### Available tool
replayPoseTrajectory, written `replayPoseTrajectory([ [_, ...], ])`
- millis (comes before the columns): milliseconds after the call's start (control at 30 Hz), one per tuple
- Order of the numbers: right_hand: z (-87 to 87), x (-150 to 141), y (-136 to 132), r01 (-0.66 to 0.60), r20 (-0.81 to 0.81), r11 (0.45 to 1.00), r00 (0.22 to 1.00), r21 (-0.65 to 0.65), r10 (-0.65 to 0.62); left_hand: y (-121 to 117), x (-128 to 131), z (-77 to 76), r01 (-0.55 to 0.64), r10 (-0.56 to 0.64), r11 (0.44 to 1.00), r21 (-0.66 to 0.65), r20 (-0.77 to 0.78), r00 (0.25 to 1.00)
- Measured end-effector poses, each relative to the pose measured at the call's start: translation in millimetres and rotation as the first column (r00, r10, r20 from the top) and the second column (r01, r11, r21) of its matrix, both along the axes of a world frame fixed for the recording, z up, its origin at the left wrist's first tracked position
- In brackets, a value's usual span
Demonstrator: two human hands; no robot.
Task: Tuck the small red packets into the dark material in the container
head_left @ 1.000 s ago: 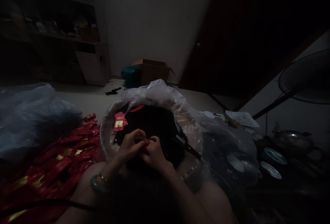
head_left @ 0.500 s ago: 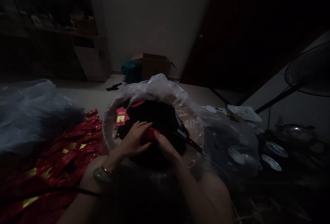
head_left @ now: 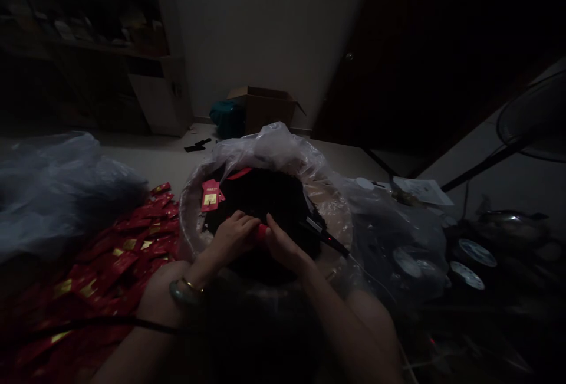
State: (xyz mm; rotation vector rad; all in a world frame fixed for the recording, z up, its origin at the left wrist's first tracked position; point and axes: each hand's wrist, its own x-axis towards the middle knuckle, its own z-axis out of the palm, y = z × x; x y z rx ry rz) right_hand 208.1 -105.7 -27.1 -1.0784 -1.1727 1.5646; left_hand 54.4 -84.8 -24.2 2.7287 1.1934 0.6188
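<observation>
Between my two hands, over the middle of a basin [head_left: 342, 213] lined with clear plastic, is a small red packet [head_left: 262, 232]. My left hand [head_left: 233, 234] has its fingers bent over the packet's left side. My right hand [head_left: 285, 247] presses against its right side with the fingers held together. A dark mass [head_left: 269, 195], too dim to make out, fills the basin below. On its left edge lies a red tag-like packet [head_left: 210, 195] with a gold patch. To the right rests a black corded tool [head_left: 327, 238] with a small red light, like a flat iron.
Many red packets [head_left: 110, 266] are heaped at the left, beside a large plastic bag [head_left: 66, 195]. Another clear bag [head_left: 398, 242] lies at the right near a standing fan [head_left: 535, 118]. An open cardboard box [head_left: 270, 110] stands by the wall. A black cable [head_left: 110, 320] crosses my left forearm.
The red packet has turned and less of it shows between my hands. My left fingers have drawn in over it, and my right fingers have straightened upward. The view has shifted slightly.
</observation>
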Motion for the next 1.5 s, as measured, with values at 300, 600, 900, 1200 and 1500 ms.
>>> replayPoseTrajectory([
  [300, -6.0, 48, -22, 0.024, 0.53, 0.864, 0.781, 0.503, -0.33, 4, -23, 1.3, -0.164, 0.192, 0.975, -0.146, 0.2, 0.961],
  [600, -42.9, 11, -5, -0.77, 0.928, 0.529, 0.229, 0.358, -0.295, 4, -27, 2.3, -0.192, 0.241, 0.965, -0.177, 0.322, 0.915],
  [900, -43.1, 13, 22, -0.678, 0.887, 0.576, 0.296, 0.457, -0.355, 9, -29, -0.8, -0.198, 0.251, 0.96, -0.199, 0.296, 0.922],
  [1200, 0.0, 32, 40, 0.598, 0.034, 0.776, 0.787, 0.2, -0.616, 7, -10, -1.6, -0.239, 0.299, 0.935, -0.262, 0.223, 0.928],
  [1500, 22.7, -11, 49, 0.627, -0.341, 0.779, 0.727, -0.024, -0.596, 7, 17, -3.5, -0.308, 0.391, 0.896, -0.321, 0.24, 0.888],
])
